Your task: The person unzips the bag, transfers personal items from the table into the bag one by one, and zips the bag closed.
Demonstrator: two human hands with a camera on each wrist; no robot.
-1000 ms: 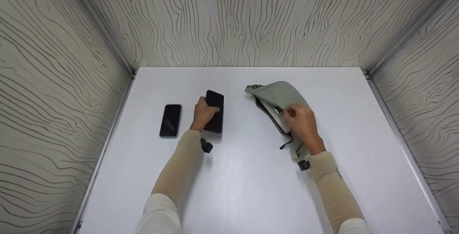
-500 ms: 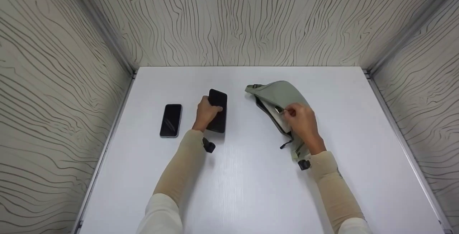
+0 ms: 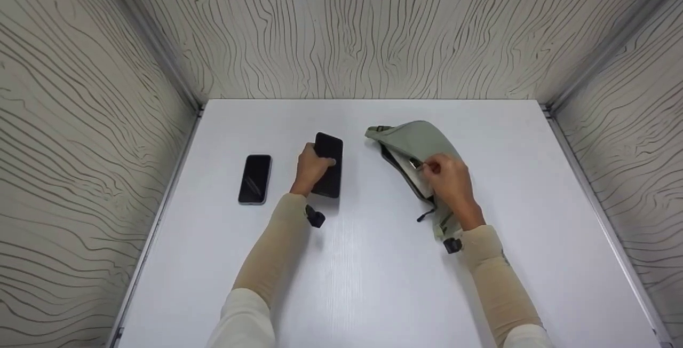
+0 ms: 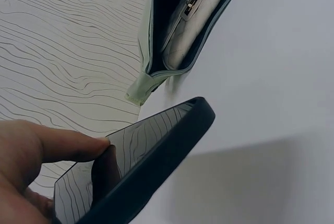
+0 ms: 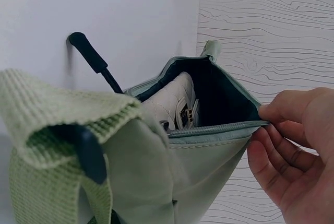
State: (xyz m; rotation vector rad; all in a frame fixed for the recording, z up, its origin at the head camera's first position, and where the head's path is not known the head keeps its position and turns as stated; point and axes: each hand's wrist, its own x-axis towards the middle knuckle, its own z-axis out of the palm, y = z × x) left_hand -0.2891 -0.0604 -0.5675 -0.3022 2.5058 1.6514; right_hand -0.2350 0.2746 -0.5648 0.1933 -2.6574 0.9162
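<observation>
My left hand (image 3: 313,166) grips a black smartphone (image 3: 331,169) by its left side, thumb on the screen. In the left wrist view the smartphone (image 4: 156,151) is tilted above the table, its dark edge toward the camera and its shadow below. To the right lies a sage-green zippered bag (image 3: 427,137), unzipped. My right hand (image 3: 448,180) pinches the rim of its opening between thumb and fingers, holding the mouth wide. Inside sits a small white quilted purse (image 5: 169,98) with a metal turn clasp. A second smartphone (image 3: 254,180) lies screen up left of my left hand.
A white table (image 3: 352,273) carries everything, with wood-grain panels (image 3: 341,33) at its back and sides. A black zipper pull (image 5: 86,51) sticks out from the bag's near end, beside a green webbing strap (image 5: 57,119).
My left hand has moved slightly right with the smartphone, nearer the bag. My right hand and the bag have stayed in place.
</observation>
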